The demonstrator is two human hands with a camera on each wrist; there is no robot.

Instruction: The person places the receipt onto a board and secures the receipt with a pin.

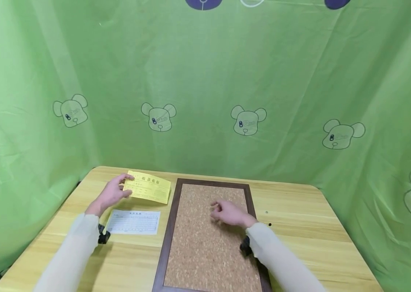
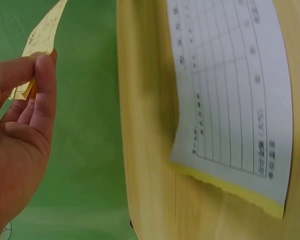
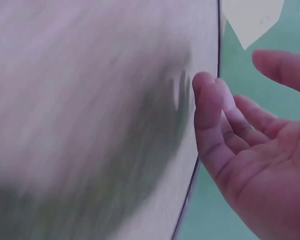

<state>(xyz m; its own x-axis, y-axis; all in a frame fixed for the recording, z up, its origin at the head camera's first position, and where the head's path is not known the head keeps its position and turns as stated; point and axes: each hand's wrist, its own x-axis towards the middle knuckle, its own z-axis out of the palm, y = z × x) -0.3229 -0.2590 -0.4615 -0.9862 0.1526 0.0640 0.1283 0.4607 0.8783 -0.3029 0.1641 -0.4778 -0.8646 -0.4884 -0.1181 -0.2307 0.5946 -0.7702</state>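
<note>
Head view: left hand point(image 1: 112, 194) pinches the near-left corner of a yellow slip point(image 1: 148, 187), thumb on top, fingers underneath; slip is lifted off the wooden table point(image 1: 300, 227) and sits at roughly 10 o'clock from the cork board point(image 1: 209, 235). Left wrist view confirms it: thumb and index finger point(image 2: 44, 80) clamp the slip's edge, paper sticks up and away from the palm. White form point(image 1: 134, 222) lies flat on the table just below the left hand, at 9 o'clock of the board, close to the frame but not touching it; the wrist view shows a yellow sheet point(image 2: 229, 187) under it, its edge peeking out along the white one's border. Right hand point(image 1: 229, 213) hovers over the upper middle of the cork board, fingers loosely curled, holding nothing; right wrist view shows a relaxed, half-open palm point(image 3: 269, 165) beside a blurred surface. Contact with the cork is hard to call, probably just above it, the blur prevents certainty. Board has a dark brown frame point(image 1: 170, 227), lies flat, long side running 12 to 6. Two small dark dots point(image 1: 269, 224) on the table at 3 o'clock of the board, too small to identify. Green cloth with bear prints point(image 1: 248, 120) forms the backdrop on all sides.
</note>
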